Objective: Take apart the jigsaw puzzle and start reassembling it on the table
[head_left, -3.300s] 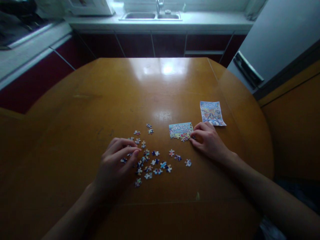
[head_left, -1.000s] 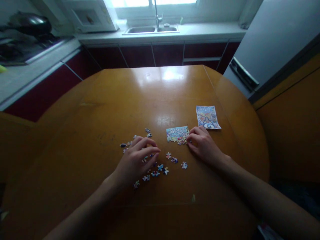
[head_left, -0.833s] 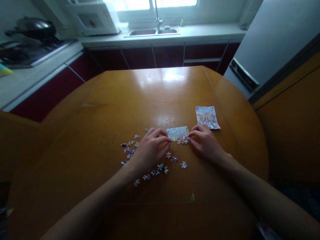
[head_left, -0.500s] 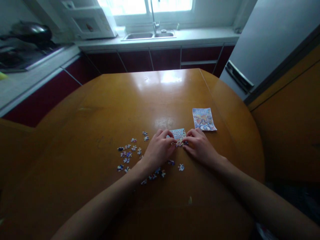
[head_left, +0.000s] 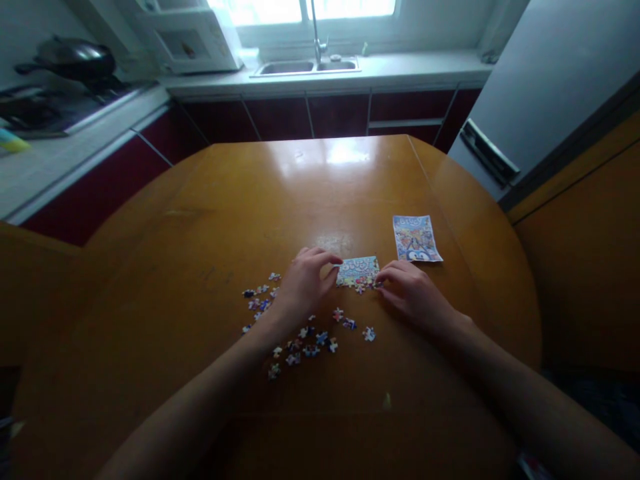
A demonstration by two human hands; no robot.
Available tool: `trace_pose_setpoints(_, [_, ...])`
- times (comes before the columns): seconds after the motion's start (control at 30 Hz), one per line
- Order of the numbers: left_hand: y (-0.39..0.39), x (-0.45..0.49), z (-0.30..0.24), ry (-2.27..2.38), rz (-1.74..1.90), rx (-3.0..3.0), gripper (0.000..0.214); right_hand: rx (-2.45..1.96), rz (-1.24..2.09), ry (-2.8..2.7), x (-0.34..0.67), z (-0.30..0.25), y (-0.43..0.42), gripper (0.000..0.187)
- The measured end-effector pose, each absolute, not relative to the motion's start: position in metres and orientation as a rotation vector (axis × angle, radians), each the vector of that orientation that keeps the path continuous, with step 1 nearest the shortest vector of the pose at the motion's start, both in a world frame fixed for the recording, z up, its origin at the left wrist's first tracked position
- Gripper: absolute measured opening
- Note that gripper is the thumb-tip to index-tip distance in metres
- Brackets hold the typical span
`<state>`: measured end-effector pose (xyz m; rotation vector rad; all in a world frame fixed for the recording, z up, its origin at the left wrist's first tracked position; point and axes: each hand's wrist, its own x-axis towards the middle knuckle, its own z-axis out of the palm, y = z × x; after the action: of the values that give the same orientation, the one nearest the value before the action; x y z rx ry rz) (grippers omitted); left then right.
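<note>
A partly joined jigsaw puzzle lies on the table between my hands, with light blue lettering at its top and an uneven lower edge. My left hand is at its left side, thumb and index finger apart, with nothing visible between them. My right hand is at the lower right corner, its fingertips pinched on a small puzzle piece at the edge. Loose puzzle pieces lie scattered below and to the left, some hidden behind my left hand and forearm. One loose piece lies apart, below the puzzle.
A printed picture sheet lies beyond my right hand on the wooden table. Past the table's far edge are a counter with a sink, a microwave, a stove with a pan and a fridge.
My left hand has drawn back left from the puzzle's lower edge, its fingers parting, so more of the puzzle shows. My right hand stays at the right corner. The view has shifted slightly.
</note>
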<state>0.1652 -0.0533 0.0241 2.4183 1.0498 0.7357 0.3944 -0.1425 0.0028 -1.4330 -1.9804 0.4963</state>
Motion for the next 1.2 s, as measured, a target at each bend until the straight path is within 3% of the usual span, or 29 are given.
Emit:
trace_pose_setpoints(0.23, [-0.055, 0.16, 0.037, 0.948, 0.663, 2.358, 0.007, -1.471, 0.715, -1.779, 0.386, 0.003, -0.145, 0.006])
trace_pose_setpoints(0.43, [-0.079, 0.175, 0.023, 0.752, 0.645, 2.44, 0.017, -1.396, 0.913, -1.579, 0.371, -0.002, -0.15, 0.008])
trace_pose_setpoints(0.67, [-0.084, 0.167, 0.014, 0.729, 0.745, 2.412, 0.007, -1.35, 1.038, -1.459, 0.361, -0.002, -0.151, 0.013])
trace_pose_setpoints(0.93, [-0.077, 0.154, 0.003, 0.809, 0.664, 2.479, 0.008, -1.509, 0.748, -1.61, 0.371, -0.006, -0.146, 0.006])
trace_pose_setpoints(1.2, [-0.085, 0.16, -0.006, 0.854, 0.625, 2.516, 0.005, -1.487, 0.532, -1.922, 0.381, -0.006, -0.145, 0.012])
